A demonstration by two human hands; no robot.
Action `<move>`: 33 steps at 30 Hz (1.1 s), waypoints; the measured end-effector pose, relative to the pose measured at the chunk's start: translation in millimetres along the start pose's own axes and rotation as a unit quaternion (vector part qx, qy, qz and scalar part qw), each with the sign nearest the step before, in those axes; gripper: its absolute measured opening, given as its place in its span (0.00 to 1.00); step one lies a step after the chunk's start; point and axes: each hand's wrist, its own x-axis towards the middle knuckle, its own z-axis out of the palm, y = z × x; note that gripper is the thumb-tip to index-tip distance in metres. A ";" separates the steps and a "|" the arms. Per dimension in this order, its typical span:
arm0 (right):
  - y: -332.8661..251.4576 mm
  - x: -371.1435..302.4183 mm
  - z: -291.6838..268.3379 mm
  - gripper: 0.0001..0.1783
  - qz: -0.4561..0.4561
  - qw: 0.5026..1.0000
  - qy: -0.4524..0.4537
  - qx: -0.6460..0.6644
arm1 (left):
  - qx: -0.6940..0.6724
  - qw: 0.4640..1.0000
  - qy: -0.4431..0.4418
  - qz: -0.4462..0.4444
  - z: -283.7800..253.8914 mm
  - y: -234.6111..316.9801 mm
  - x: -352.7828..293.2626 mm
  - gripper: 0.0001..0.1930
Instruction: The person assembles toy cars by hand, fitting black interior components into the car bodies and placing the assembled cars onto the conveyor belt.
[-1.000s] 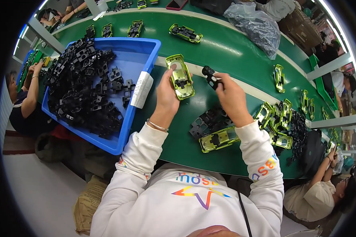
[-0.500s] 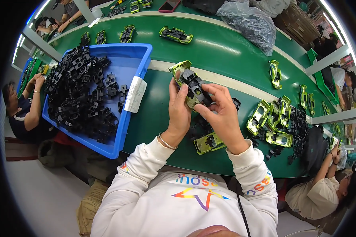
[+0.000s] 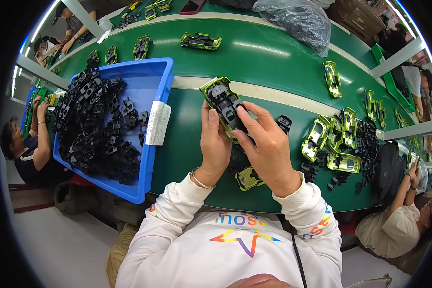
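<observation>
My left hand [image 3: 215,149] is closed round a lime-green toy car shell [image 3: 206,93], its hollow side facing up. A black car interior part [image 3: 224,102] lies inside the shell along its length. Thumb and fingers of my right hand [image 3: 270,151] press on the near end of the black part and the shell's edge, covering some of both. Under my hands, another lime-green shell [image 3: 248,178] rests on the green table, partly hidden. Beside my right fingers lies a loose black part [image 3: 284,124].
To the left stands a blue bin [image 3: 146,85] heaped with black parts [image 3: 89,125]. Several green shells [image 3: 316,138] and a pile of black parts [image 3: 368,153] lie at right. Beyond, car bodies [image 3: 200,41] sit on a green belt. People sit at both sides.
The black part now lies flatter and deeper in the shell. My right fingers have shifted onto its near end. The shell is turned more upright toward me, and the whole view has swung slightly.
</observation>
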 end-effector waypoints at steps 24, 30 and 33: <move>-8.1 9.6 -0.1 0.25 -0.002 0.999 -0.023 -0.049 | 0.016 1.000 -0.006 -0.018 2.7 7.3 -0.9 0.20; -3.5 6.6 -1.8 0.26 -0.043 0.995 -0.020 -0.089 | 0.030 0.999 0.007 -0.020 3.1 4.1 -0.7 0.20; -5.6 8.4 -0.9 0.26 -0.052 0.988 -0.036 -0.139 | 0.006 0.999 0.009 -0.037 2.1 2.9 -1.4 0.20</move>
